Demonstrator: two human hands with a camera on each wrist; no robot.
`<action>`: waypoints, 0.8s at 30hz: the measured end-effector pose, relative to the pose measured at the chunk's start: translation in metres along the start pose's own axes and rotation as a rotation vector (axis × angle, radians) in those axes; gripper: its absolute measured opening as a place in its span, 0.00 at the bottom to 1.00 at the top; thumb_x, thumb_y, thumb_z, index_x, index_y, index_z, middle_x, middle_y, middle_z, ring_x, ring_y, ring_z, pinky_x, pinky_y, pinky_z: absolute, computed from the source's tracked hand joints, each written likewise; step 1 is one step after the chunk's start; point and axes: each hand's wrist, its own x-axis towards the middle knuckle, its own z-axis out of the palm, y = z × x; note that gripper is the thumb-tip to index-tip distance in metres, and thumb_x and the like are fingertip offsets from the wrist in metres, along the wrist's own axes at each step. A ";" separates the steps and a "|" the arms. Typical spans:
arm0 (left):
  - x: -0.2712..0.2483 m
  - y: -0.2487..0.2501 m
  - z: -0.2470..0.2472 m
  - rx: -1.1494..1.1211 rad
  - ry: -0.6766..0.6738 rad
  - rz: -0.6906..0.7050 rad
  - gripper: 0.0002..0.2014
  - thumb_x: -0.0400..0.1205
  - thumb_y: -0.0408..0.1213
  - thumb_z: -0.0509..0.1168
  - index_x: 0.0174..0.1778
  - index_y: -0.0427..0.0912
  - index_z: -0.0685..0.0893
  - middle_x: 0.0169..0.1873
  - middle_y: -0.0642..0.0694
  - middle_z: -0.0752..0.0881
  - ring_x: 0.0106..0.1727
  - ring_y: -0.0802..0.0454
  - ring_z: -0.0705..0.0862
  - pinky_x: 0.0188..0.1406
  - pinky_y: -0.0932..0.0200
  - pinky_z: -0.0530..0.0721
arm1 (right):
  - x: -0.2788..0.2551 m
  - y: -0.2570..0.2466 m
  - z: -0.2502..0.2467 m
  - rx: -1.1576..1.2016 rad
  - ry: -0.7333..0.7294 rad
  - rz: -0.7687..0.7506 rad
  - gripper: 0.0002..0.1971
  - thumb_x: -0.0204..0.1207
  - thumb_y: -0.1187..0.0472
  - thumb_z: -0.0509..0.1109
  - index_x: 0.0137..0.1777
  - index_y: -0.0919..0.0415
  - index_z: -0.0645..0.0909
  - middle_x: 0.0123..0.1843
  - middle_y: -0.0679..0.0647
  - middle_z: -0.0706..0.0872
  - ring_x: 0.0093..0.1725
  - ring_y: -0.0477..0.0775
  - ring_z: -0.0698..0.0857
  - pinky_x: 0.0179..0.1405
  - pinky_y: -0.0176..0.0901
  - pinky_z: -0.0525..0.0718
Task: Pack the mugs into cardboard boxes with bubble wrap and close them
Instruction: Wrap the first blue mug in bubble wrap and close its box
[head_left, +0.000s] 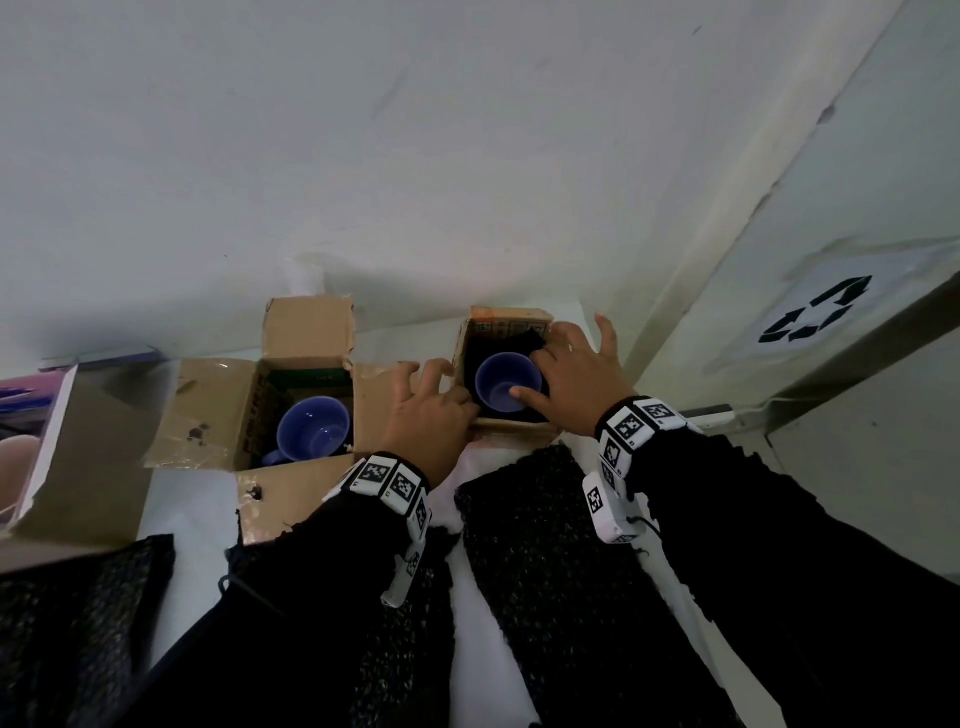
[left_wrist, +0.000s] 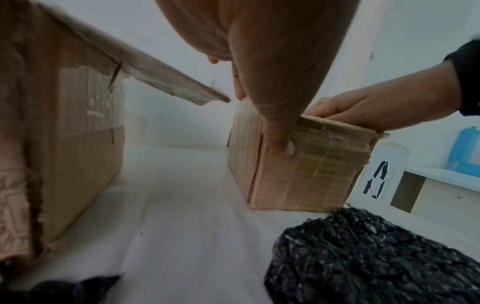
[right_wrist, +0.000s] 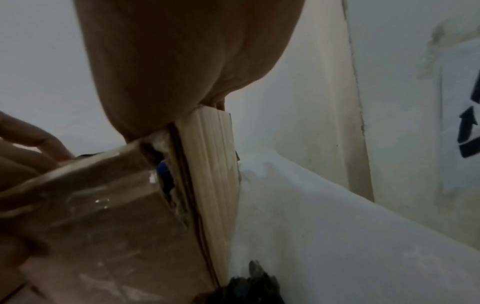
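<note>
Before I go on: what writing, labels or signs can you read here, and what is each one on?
No words or numbers can be read.
Recycling sign of black arrows: on a white sheet on the right wall.
Printed label inside the small box: too small to read.
Dark print on the larger box's inner wall: blurred.
Square black-and-white codes on both wristbands: patterns, no text.

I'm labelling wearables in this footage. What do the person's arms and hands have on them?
Both arms wear long black sleeves. Each wrist carries a white band of blocks printed with black square code markers. The left hand and right hand are bare, without gloves.
</note>
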 end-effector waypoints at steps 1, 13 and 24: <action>0.000 0.000 0.000 -0.007 0.002 -0.002 0.11 0.80 0.49 0.63 0.57 0.59 0.85 0.59 0.61 0.83 0.73 0.44 0.61 0.66 0.39 0.52 | 0.000 0.000 0.001 -0.012 0.007 0.008 0.31 0.77 0.28 0.51 0.58 0.52 0.82 0.68 0.52 0.77 0.78 0.55 0.61 0.75 0.71 0.41; -0.013 0.017 -0.008 -0.082 0.084 -0.030 0.08 0.82 0.43 0.59 0.50 0.48 0.83 0.50 0.48 0.83 0.54 0.43 0.76 0.47 0.51 0.68 | -0.079 -0.008 0.016 0.597 0.417 0.039 0.08 0.76 0.54 0.69 0.46 0.57 0.75 0.53 0.53 0.75 0.51 0.57 0.76 0.50 0.53 0.78; -0.071 0.035 0.014 -0.161 0.063 0.020 0.31 0.74 0.52 0.69 0.72 0.46 0.72 0.74 0.40 0.69 0.63 0.37 0.76 0.57 0.45 0.77 | -0.148 -0.043 0.060 0.610 -0.170 0.570 0.35 0.66 0.51 0.80 0.71 0.56 0.71 0.61 0.58 0.81 0.64 0.60 0.79 0.61 0.53 0.80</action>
